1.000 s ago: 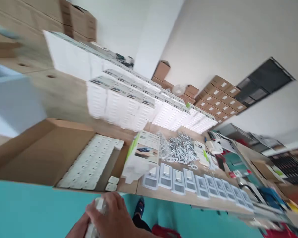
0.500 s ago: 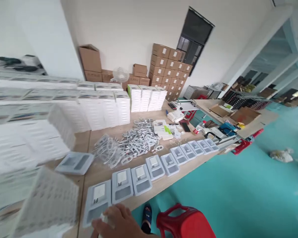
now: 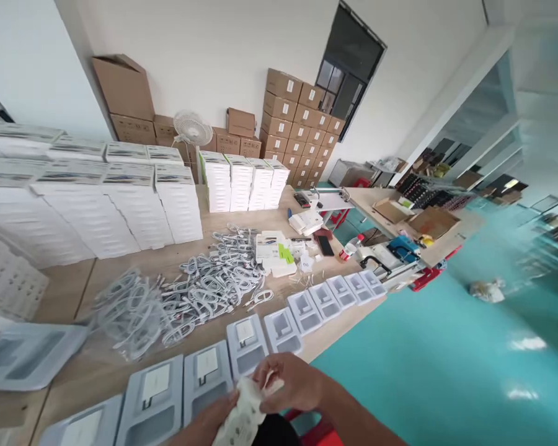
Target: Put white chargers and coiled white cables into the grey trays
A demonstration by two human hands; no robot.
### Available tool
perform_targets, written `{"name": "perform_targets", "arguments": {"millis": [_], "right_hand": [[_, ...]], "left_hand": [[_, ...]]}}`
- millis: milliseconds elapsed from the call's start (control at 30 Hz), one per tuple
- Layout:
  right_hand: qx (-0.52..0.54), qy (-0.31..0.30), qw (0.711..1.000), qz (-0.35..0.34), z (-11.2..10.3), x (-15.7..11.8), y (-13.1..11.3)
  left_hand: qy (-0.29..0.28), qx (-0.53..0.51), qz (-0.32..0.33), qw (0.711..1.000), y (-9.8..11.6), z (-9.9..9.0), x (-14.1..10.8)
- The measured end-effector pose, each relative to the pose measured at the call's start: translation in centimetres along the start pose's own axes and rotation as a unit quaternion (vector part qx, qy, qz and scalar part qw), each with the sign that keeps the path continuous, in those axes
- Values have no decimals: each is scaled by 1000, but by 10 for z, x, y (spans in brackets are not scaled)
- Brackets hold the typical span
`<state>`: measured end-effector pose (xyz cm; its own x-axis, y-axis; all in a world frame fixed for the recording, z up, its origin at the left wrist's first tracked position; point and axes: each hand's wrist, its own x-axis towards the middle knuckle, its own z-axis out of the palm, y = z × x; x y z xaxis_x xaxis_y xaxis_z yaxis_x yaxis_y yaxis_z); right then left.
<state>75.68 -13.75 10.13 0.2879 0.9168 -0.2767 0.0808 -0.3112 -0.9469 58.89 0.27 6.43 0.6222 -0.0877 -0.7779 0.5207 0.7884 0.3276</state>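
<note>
My left hand [image 3: 214, 416] grips a white block with rows of dark marks [image 3: 242, 416], low in the middle of the view. At the block's top end my right hand [image 3: 294, 383] has its thumb and fingers curled round a small white piece [image 3: 274, 385], whose kind I cannot make out. Just beyond both hands runs a row of grey moulded trays [image 3: 204, 399] along the table's front edge. The nearer trays carry a flat white piece in one recess. Behind them lies a heap of coiled white cables [image 3: 214, 272], partly in a clear plastic bag [image 3: 130, 313].
Stacks of white boxes [image 3: 134, 210] line the left and back. A loose grey tray [image 3: 32, 353] lies at the left. Toward the right are a phone [image 3: 325, 245], a bottle [image 3: 351, 248] and a clamp-like machine [image 3: 376, 263]. Part of a red stool [image 3: 323, 433] shows below my hands.
The view has shifted right and steadied. Both hands now show at the white block, where one hand showed lower left before. The red stool is now mostly out of view.
</note>
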Motion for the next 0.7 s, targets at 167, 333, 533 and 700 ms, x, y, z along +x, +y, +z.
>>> {"name": "perform_targets", "arguments": {"millis": [167,333,533,700], "right_hand": [[-229,175,957,39,-73,27,54],[-324,108,940,-13,-117,77,104],[-349,-34,931,-98,-144,102,134],[-327,-62,939,-91,-154,116,128]], "left_hand": [[-95,-17,20,995,19,47,54],[13,-40,48,998,12,78,125],[173,-85,64,979,11,102,149],[212,-66,49,974,25,124,145]]}}
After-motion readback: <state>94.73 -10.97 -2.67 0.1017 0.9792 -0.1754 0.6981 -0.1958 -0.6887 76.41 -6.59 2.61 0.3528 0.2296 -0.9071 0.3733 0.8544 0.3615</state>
